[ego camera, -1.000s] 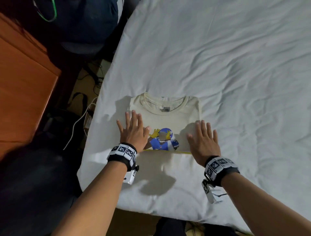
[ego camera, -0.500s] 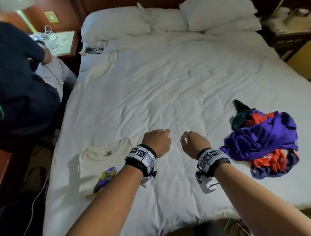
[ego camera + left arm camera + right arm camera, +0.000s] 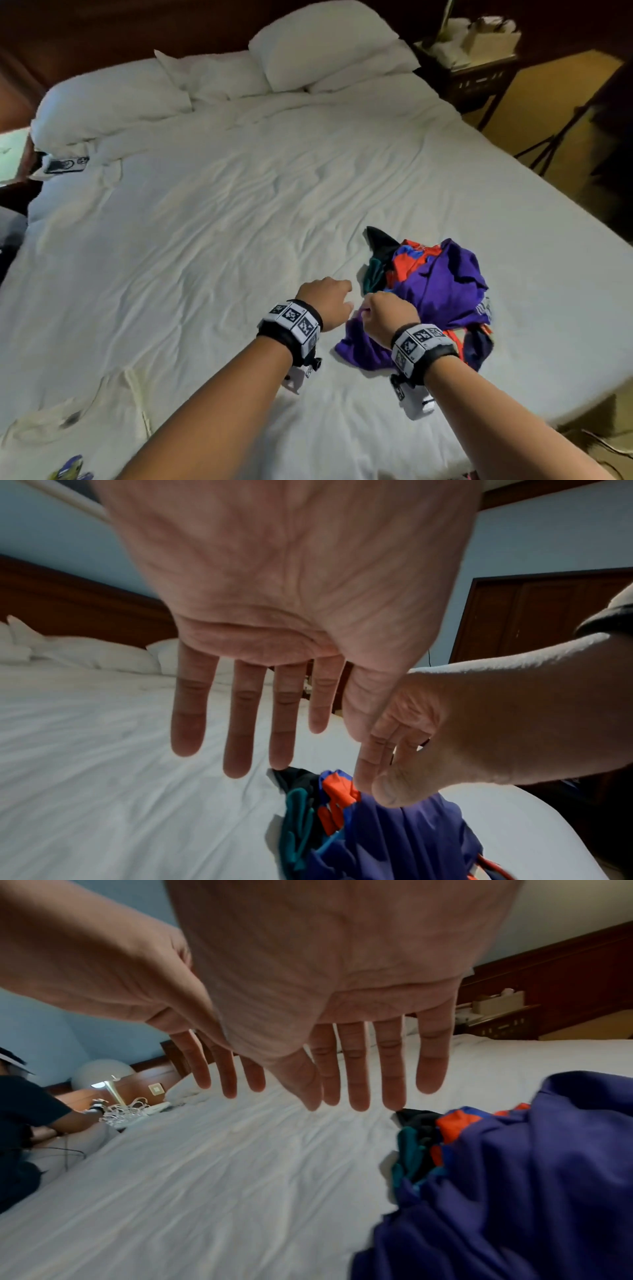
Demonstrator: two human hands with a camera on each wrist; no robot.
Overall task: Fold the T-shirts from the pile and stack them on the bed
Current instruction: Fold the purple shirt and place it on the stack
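Two hands near centre: left hand [image 3: 325, 301] and right hand [image 3: 388, 317] side by side, fingers straight, holding nothing, over near-left edge of T-shirt pile [image 3: 442, 294]. Folded cream T-shirt [image 3: 78, 414] at near-left bed [image 3: 205, 222] edge. Wide bare sheet beyond, pillows [image 3: 322, 44] far.

Bare forearms, black wristbands [image 3: 293, 334] with white blocks of black-and-white square markers, small white cameras [image 3: 416, 404] beneath.
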